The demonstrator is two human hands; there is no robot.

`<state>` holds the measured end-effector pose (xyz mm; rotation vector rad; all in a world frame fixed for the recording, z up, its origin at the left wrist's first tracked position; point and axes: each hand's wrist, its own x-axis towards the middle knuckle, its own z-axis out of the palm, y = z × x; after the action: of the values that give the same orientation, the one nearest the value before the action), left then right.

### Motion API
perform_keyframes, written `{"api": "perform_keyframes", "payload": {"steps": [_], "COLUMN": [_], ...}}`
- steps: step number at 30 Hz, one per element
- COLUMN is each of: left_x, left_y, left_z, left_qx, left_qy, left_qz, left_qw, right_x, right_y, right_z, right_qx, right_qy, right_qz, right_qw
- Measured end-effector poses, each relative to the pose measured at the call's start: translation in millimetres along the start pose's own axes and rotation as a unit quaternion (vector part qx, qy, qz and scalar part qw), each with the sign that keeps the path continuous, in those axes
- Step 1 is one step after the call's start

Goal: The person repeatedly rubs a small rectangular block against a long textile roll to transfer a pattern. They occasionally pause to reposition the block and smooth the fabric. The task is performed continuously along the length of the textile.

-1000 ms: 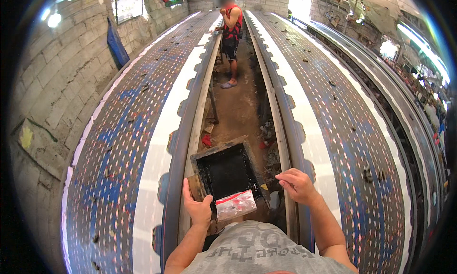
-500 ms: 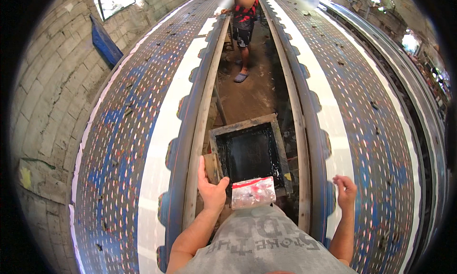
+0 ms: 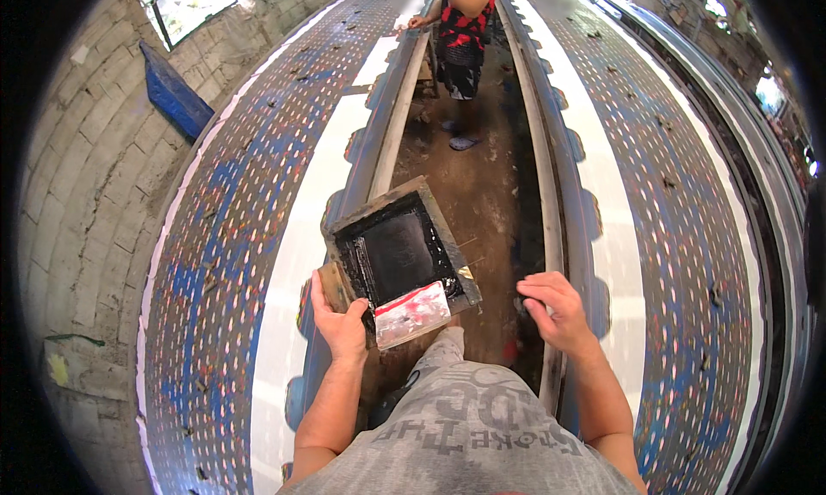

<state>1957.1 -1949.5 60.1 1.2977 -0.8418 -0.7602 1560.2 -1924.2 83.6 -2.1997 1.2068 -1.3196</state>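
My left hand point(image 3: 342, 327) grips the wooden left edge of a screen frame point(image 3: 462, 274), holding it tilted over the aisle. Its inner face point(image 3: 391, 245) is coated black. A pale rectangular piece point(image 3: 411, 319) with red streaks lies on the frame's near edge, beside my left thumb. My right hand point(image 3: 555, 310) hovers right of the frame, fingers loosely curled and apart, touching neither it nor the rail beside it.
Long perforated, paint-stained tables point(image 3: 215, 263) with white strips point(image 3: 288, 323) and wooden rails point(image 3: 533, 125) flank the narrow floor aisle point(image 3: 465, 185). A person in red and black point(image 3: 465, 30) stands ahead between them. A blue sheet point(image 3: 172, 91) leans on the left block wall.
The view has tipped downward. The frame has swung left and turned anticlockwise in my left hand. My right hand has moved left since half a second ago.
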Motion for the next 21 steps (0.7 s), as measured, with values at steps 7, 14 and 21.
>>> {"api": "perform_keyframes", "payload": {"steps": [7, 14, 21], "left_x": [149, 264, 352], "left_y": [-58, -65, -74], "left_z": [90, 166, 212], "left_qx": [-0.073, -0.045, 0.013], "left_qy": [0.073, 0.142, 0.24], "left_qz": [0.032, 0.022, 0.122], "left_qw": [0.994, 0.989, 0.963], "right_x": [212, 354, 491], "right_y": [120, 231, 338], "right_z": [84, 141, 221], "right_qx": [0.035, 0.235, 0.319], "right_qy": [-0.116, -0.185, -0.282], "right_qz": [0.031, 0.167, 0.058], "right_qw": [0.992, 0.94, 0.903]}}
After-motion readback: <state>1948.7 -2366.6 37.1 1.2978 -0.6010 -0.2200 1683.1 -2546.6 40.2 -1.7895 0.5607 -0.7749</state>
